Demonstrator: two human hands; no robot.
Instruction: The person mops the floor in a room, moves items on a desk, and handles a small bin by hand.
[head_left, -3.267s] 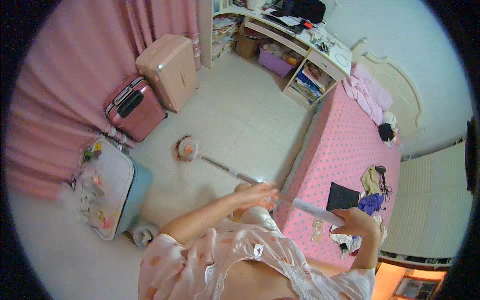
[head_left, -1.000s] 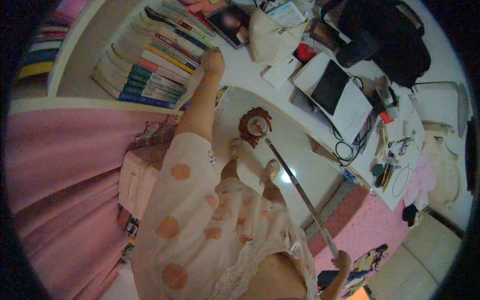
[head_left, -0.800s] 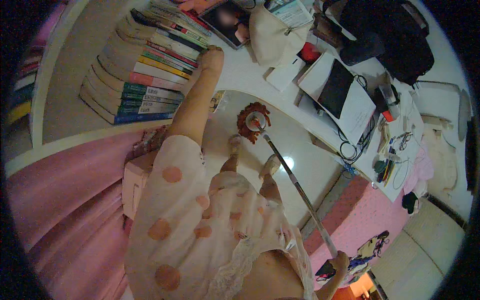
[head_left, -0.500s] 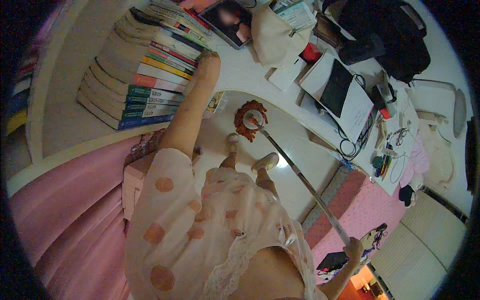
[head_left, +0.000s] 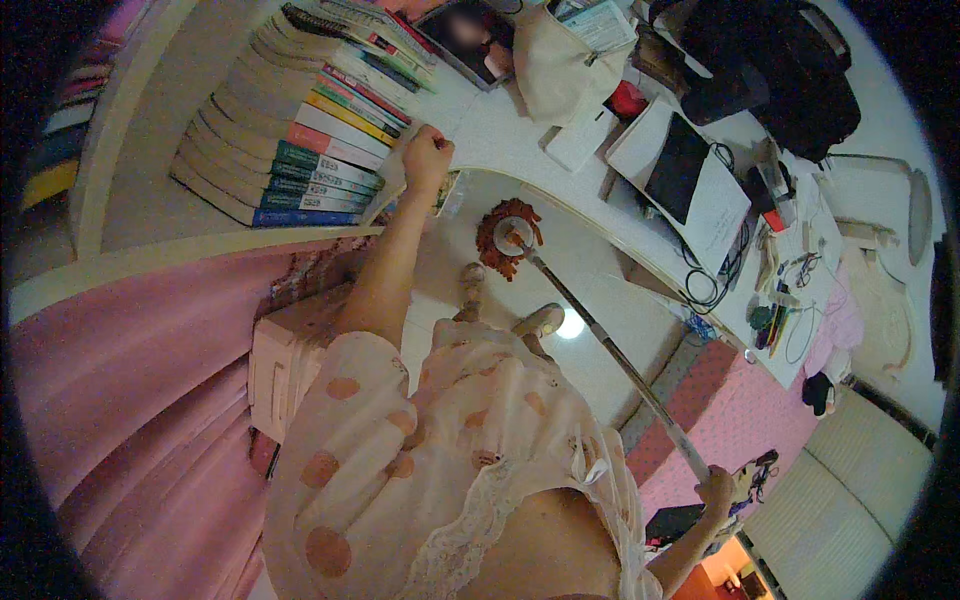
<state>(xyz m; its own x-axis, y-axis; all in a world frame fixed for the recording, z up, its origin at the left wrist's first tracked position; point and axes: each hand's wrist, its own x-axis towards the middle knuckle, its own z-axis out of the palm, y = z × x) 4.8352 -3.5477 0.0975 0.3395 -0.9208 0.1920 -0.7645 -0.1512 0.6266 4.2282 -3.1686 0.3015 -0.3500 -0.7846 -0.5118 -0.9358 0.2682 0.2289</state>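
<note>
My right hand (head_left: 715, 487) is wrapped round the upper end of a mop's metal pole (head_left: 612, 345), at the lower right. The pole slants away to the far left, down to a round mop head (head_left: 508, 240) with reddish-brown strands. That head lies on the pale floor, beyond my feet and beside the curved desk edge. Curled into a fist, my left hand (head_left: 428, 155) is at the desk's edge, just right of a row of books (head_left: 325, 170). I see nothing in its fingers.
A white desk (head_left: 490, 135) curves along the far side, bearing a cream bag (head_left: 565, 70), a black backpack (head_left: 770, 70), papers and cables. Pink curtain fabric (head_left: 140, 400) hangs at left, near a pale pink box (head_left: 285, 370). A pink patterned bed (head_left: 700, 410) is at right.
My left hand has shifted slightly nearer and to the right, away from the book spines, and now shows as a fist. My right hand keeps its grip; the mop has barely moved.
</note>
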